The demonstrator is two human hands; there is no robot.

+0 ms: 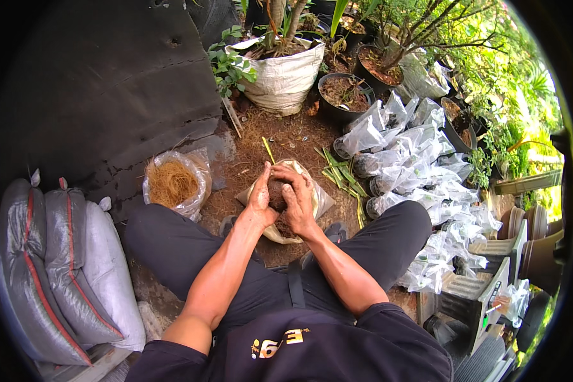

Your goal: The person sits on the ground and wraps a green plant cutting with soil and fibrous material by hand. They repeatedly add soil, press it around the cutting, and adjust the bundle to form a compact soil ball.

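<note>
Between my knees stands a pale woven sack [322, 196] with its mouth folded open and dark soil [285, 228] inside. Over it, my left hand [262, 196] and my right hand [297, 198] are cupped around a ball of dark brown soil [277, 195]. The left palm presses the ball from one side, and the right fingers curl over its far side and top. To the left, a clear plastic bag [203, 179] holds brown plant fibre [173, 183]. Strips of green leaf [340, 172] lie on the ground right of the sack.
Several clear plastic bags [410, 157] with dark bases crowd the right side. Potted plants, among them a white sack planter [286, 76] and a black pot [346, 98], stand ahead. Full grey sacks [62, 248] lean at the left beside a dark sheet [100, 95]. A plastic stool [482, 286] lies right.
</note>
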